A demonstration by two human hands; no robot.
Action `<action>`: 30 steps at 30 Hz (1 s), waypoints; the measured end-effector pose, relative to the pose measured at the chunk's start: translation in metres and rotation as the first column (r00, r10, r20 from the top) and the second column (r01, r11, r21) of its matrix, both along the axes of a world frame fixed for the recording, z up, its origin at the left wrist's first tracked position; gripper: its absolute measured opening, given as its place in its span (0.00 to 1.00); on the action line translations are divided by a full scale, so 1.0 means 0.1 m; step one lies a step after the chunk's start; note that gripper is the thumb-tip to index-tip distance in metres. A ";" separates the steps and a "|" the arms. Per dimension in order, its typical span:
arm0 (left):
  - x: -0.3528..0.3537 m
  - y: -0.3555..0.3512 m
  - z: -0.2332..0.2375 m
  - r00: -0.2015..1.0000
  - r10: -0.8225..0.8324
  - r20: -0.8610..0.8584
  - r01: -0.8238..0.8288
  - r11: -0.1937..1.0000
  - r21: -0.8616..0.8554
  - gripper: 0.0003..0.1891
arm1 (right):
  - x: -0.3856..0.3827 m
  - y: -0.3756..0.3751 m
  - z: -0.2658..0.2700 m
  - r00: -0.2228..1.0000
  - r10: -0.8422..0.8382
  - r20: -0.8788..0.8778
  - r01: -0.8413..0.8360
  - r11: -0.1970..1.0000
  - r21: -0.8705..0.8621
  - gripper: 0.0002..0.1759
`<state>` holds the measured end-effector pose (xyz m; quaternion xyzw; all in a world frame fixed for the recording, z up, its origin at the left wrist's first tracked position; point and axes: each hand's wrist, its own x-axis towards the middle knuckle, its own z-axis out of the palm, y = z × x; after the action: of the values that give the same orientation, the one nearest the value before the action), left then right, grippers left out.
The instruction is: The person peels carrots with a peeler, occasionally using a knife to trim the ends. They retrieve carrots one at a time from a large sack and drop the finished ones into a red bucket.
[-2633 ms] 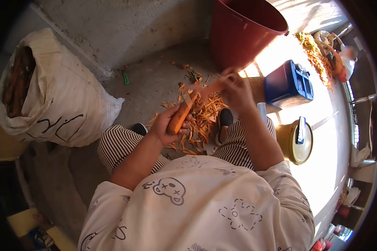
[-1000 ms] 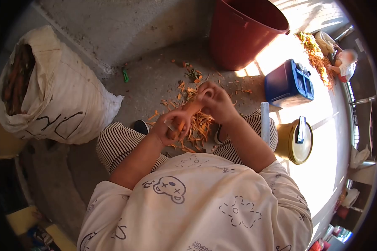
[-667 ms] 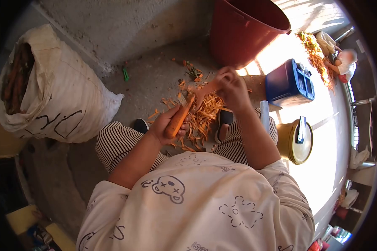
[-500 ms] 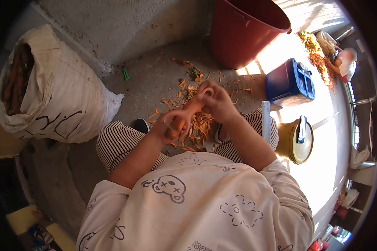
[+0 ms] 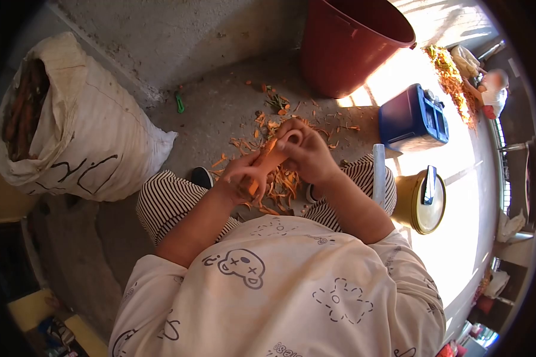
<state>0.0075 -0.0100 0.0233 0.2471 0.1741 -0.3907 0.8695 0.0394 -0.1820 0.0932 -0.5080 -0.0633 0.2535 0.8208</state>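
A carrot point(image 5: 254, 186) shows its orange surface through my left hand point(image 5: 239, 178), whose fingers are wrapped round it. My right hand point(image 5: 308, 156) is closed just above and to the right, thumb and finger curled into a ring. Whatever it grips is largely hidden; a bit of orange shows beside its fingers. The hands almost meet over a pile of carrot peelings point(image 5: 287, 185) on the floor between my feet. No peeler can be made out.
A white sack point(image 5: 95, 125) of unpeeled carrots stands left. Ahead are a red tub point(image 5: 348, 53) and a blue jerrycan point(image 5: 408, 122). A phone point(image 5: 429, 184) rests on a yellow bucket point(image 5: 405, 205) at right. Another person point(image 5: 493, 98) sits near a peelings heap point(image 5: 449, 77).
My right hand has shifted slightly down and closer to my left hand. My left hand has turned a little, and the carrot in it now shows at a different angle.
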 end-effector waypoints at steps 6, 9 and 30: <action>-0.03 0.00 0.09 0.992 -0.047 0.116 0.074 0.966 -0.248 0.15 | 0.32 -0.26 -0.32 0.990 -0.135 0.033 0.138 0.980 -0.142 0.09; -0.12 0.05 0.17 0.998 -0.011 0.057 0.021 0.985 -0.173 0.17 | 0.79 -0.80 -0.61 0.861 -0.389 0.328 0.508 0.682 -0.526 0.11; -0.10 0.05 0.15 0.994 0.072 -0.087 -0.072 0.997 -0.005 0.16 | 0.39 -0.46 -0.08 0.920 -0.335 0.204 0.386 0.865 -0.321 0.09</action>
<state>-0.0021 -0.0054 0.0388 0.2200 0.2189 -0.3701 0.8756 0.0787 -0.2275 0.0854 -0.6670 0.0217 0.0658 0.7418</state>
